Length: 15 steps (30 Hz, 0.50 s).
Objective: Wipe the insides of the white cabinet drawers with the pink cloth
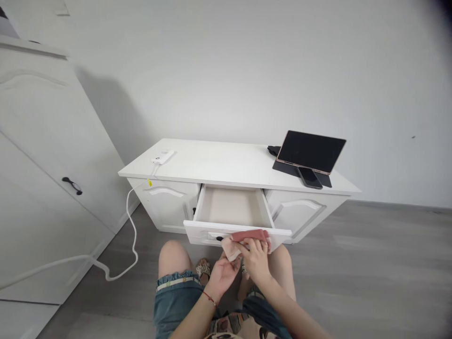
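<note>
A pink-red and cream cloth (250,234) is bunched against the front panel of the open drawer (198,229). My right hand (254,259) grips the cloth from above, its fingers bent over the reddish part. Lower and to the left, my left hand (223,274) has its palm turned up and its fingers closed at the cream corner of the cloth; some fingertips are hidden behind it. The drawer's dark handle (219,238) shows just left of the cloth. Inside the pulled-out drawer, only the pale bottom is visible.
The drawer belongs to a white cabinet (219,162). On its top are a propped-up tablet (310,150), a phone (309,178), a black item (273,150) and a white device (163,157). A white cable (135,235) hangs at the left, near a tall wardrobe (42,155).
</note>
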{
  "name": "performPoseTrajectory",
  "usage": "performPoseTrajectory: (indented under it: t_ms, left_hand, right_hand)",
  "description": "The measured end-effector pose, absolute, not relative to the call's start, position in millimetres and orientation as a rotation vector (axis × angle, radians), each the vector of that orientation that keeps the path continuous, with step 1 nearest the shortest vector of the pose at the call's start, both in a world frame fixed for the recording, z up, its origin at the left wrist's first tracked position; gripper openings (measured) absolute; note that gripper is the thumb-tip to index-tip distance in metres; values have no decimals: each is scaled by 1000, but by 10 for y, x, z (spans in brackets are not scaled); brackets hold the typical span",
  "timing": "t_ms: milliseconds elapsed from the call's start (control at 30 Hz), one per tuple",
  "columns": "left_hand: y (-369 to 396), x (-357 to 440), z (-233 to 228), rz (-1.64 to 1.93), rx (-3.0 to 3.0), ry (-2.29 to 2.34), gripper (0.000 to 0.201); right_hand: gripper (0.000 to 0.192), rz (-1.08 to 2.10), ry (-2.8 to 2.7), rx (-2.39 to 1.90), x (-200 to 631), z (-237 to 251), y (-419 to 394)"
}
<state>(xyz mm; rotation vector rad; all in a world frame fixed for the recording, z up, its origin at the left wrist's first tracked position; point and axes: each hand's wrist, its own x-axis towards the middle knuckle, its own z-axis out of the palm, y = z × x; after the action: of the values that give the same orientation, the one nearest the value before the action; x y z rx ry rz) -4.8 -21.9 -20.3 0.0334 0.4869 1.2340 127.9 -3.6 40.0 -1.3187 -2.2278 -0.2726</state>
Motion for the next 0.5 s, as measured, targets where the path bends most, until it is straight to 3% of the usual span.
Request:
performPoseTrajectory:
  t_ms: [200,500]
  left_hand:
    - [-229,-131,-218,1205,-80,417,35]
    - [-267,-173,-168,1191,-51,499,35]
  right_hand:
    - [43,-260,-1855,-1559,1805,107,-98]
    - [35,244,-1200,-1578,1357,-463,-63]
